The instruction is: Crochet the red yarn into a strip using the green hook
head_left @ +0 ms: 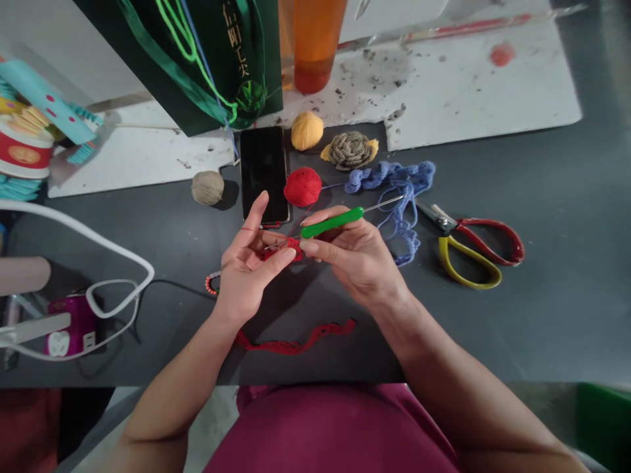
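Observation:
My right hand (357,259) is closed round a green-handled crochet hook (335,222), whose metal tip points left into a small red crochet piece (284,248). My left hand (251,263) pinches that piece between thumb and fingers, with the index finger raised and red yarn running over it. The yarn leads up to a red yarn ball (302,186). A finished red crochet strip (296,343) trails on the dark table (542,315) below my hands.
Behind my hands lie a black phone (264,172), a beige yarn ball (208,187), a yellow ball (306,130), a grey-yellow crochet flower (350,150) and blue crochet work (399,190). Red and yellow scissors (473,253) lie right. A green bag (207,59) and an orange bottle (315,39) stand behind.

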### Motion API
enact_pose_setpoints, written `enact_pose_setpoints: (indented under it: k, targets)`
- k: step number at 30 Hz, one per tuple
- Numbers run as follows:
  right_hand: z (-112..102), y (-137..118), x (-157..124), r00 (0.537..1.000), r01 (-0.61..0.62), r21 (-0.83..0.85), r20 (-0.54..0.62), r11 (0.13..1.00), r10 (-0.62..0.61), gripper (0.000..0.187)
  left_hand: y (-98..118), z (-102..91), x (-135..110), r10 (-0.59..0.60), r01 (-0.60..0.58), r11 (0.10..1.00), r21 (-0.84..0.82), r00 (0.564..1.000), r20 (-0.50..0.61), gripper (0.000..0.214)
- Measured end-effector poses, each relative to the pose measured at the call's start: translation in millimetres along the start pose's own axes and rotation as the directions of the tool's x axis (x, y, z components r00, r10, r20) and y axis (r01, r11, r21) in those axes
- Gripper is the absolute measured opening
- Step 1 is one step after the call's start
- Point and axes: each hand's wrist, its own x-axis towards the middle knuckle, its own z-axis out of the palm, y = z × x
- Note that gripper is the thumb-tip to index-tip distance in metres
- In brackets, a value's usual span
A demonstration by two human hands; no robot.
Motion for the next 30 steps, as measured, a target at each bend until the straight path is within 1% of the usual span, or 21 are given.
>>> enact_pose_setpoints:
  k: [4, 6, 10, 13, 15, 19, 22, 27, 30]
  targets:
    - [1.5, -2.3, 0.7, 0.999, -0.030, 0.017, -0.031, 0.999, 0.031, 0.027, 1.2, -1.2, 1.8, -0.026, 0.028, 0.998, -0.051, 0.998, 0.054, 0.072]
    - [2.6, -3.2, 0.2, 0.999, -0.039, 0.016, -0.035, 0.999, 0.040, 0.029, 2.0, -1.0, 1.9, -0.027, 0.031, 0.998, -0.060, 0.998, 0.057, 0.071]
    - [4.5, -3.5, -1.2, 0.999, -0.051, -0.007, -0.012, 0.999, 0.050, 0.030, 3.2, 0.0, 0.4, -0.017, 0.018, 0.999, -0.031, 0.999, 0.036, 0.074]
    - [4.8, -2.5, -1.0, 0.999, -0.031, 0.000, -0.014, 1.000, 0.031, 0.028, 3.8, 0.0, -0.3, -0.030, 0.030, 1.000, 0.002, 0.998, 0.046, 0.077]
    - [4.3, -2.1, -0.4, 0.999, -0.025, 0.013, -0.028, 1.000, 0.025, 0.027, 4.1, -0.3, -0.1, -0.041, 0.042, 0.999, -0.006, 0.997, 0.060, 0.077]
    - [3.6, -2.7, 0.0, 0.997, -0.068, 0.022, -0.044, 0.997, 0.069, 0.031, 5.0, -1.1, 1.0, -0.054, 0.057, 0.998, -0.024, 0.993, 0.101, 0.076]
    - [4.7, -3.5, -0.7, 0.995, -0.090, 0.016, -0.042, 0.996, 0.091, 0.032, 6.4, -1.4, 1.2, -0.068, 0.070, 0.997, -0.014, 0.992, 0.108, 0.077]
    - [7.1, -1.8, -1.8, 0.998, -0.058, 0.014, -0.034, 0.998, 0.058, 0.029, 10.4, -0.4, 0.3, -0.118, 0.119, 0.993, -0.003, 0.987, 0.109, 0.080]
    - [7.4, 1.5, -2.1, 0.997, -0.034, 0.007, -0.070, 0.999, 0.035, 0.028, 10.9, 0.7, -0.1, -0.120, 0.121, 0.993, -0.001, 0.988, 0.096, 0.078]
